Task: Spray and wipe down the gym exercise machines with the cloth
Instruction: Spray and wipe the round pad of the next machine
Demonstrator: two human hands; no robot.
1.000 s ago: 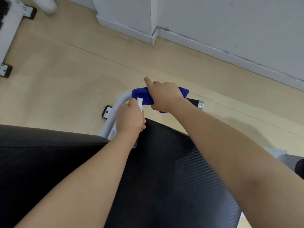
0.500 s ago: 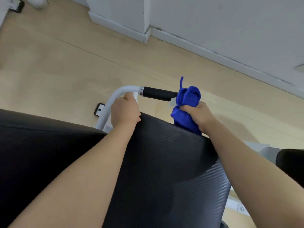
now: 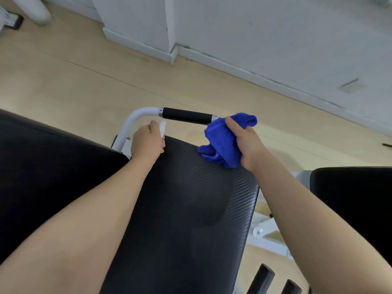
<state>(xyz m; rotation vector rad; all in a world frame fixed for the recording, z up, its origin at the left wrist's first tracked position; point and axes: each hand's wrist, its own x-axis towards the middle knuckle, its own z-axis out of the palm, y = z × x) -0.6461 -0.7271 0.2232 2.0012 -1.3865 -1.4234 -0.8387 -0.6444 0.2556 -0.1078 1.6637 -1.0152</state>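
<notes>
My right hand (image 3: pixel 246 143) grips a bunched blue cloth (image 3: pixel 222 143) just right of the end of the machine's black handle grip (image 3: pixel 186 116). The grip continues left into a curved white tube (image 3: pixel 135 119). My left hand (image 3: pixel 147 142) is curled round a small white spray bottle (image 3: pixel 162 127); only its white top shows above the fist, below the handle. Both hands hover over the far edge of the black textured pad (image 3: pixel 191 209) of the machine.
A second black pad (image 3: pixel 53 166) lies to the left and another (image 3: pixel 356 198) to the right. White frame parts (image 3: pixel 265 232) and black rollers (image 3: pixel 263 279) sit lower right. Beyond is pale wood floor (image 3: pixel 84 81), a white baseboard (image 3: pixel 254 75) and a grey wall.
My right hand slid the blue cloth rightward along the handle and off its end, baring the black grip. My left hand stayed below the tube with the bottle.
</notes>
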